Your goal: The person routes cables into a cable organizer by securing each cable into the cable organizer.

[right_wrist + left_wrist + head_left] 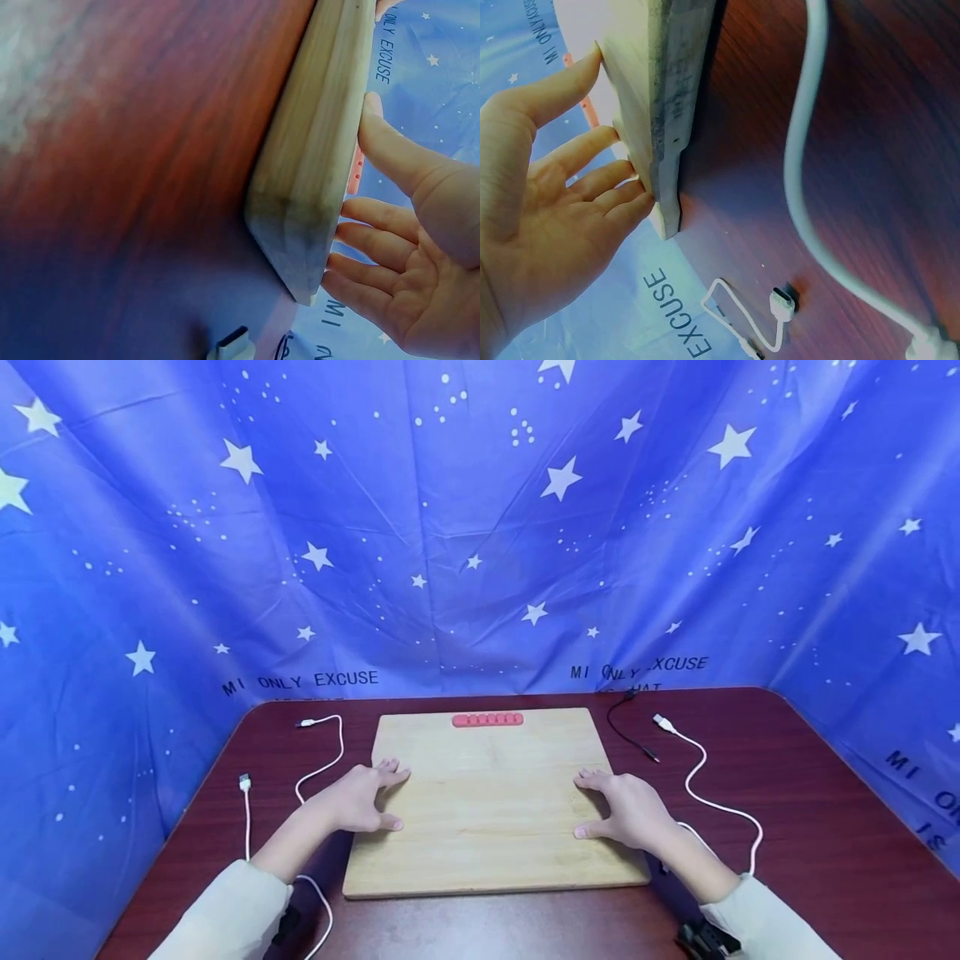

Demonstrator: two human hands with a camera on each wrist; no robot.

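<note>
Plainly, smooth wooden board (487,814) (rectangular), left grip (360,799), right grip (628,806), both spread, touching it.

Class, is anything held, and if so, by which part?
Nothing is held; the left hand and right hand only touch the top of the wooden board, near its sides.

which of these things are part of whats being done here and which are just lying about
Likely in the job:
- wooden board, left hand and right hand on it
- red strip, at the board's far edge

Apparently lying about, no hand on them:
- white cables, both sides
- black cable
</note>
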